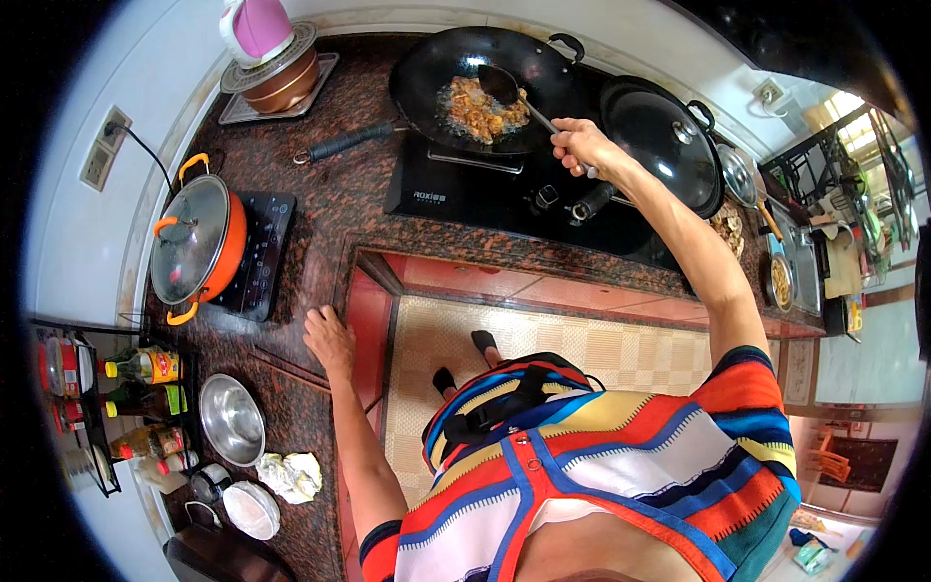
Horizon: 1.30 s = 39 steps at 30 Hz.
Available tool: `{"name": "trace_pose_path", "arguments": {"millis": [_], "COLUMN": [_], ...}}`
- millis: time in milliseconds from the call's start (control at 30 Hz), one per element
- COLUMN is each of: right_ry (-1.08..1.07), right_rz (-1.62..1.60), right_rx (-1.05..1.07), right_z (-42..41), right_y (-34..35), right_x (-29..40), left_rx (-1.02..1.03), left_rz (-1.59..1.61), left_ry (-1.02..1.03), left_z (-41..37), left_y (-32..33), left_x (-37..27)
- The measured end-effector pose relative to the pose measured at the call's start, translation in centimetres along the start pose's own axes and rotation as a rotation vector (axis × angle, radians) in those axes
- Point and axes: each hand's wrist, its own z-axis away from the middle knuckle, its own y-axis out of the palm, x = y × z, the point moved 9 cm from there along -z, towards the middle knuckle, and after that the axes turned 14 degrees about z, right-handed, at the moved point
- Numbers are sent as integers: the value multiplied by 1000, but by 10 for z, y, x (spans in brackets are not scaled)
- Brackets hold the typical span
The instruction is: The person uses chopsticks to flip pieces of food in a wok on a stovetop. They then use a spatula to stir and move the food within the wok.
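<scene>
My right hand (580,145) grips the grey handle of a black-headed ladle (499,85). The ladle's head rests among browned, chopped food pieces (480,113) frying in bubbling oil. They lie in the bottom of a black wok (422,80), which sits on a black gas cooktop (473,190) with its wrapped handle (349,142) pointing left. My left hand (329,342) holds nothing and rests at the edge of the speckled stone countertop (320,240). Left of it, an orange pot (227,251) with a glass lid (193,244) stands on a portable induction cooker (258,254).
A lidded black pan (658,138) occupies the right burner. Past it are a bowl of food (781,282) and a sink (806,280). A steel bowl (233,420), crumpled wrapping (289,476) and racked bottles (149,366) stand at lower left. A pink kettle (260,29) is at upper left.
</scene>
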Motion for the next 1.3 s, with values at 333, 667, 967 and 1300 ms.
{"name": "trace_pose_path", "arguments": {"millis": [333,667,967,1300], "right_ry": [-3,-81,-49,-136], "right_rz": [-143,486,305,239], "right_rx": [131,-65,-35,13], "right_z": [19,14,20,37], "right_y": [-8,-21,-19,12], "right_x": [-6,-3,4,12], "left_rx": [-41,-16,-13,-50], "left_rz": [27,34,6,10], "left_ry": [15,-18,-30,7], "left_z": [0,1,1,0], "left_y": [0,-1,1,-3], "left_x": [1,4,4,0]}}
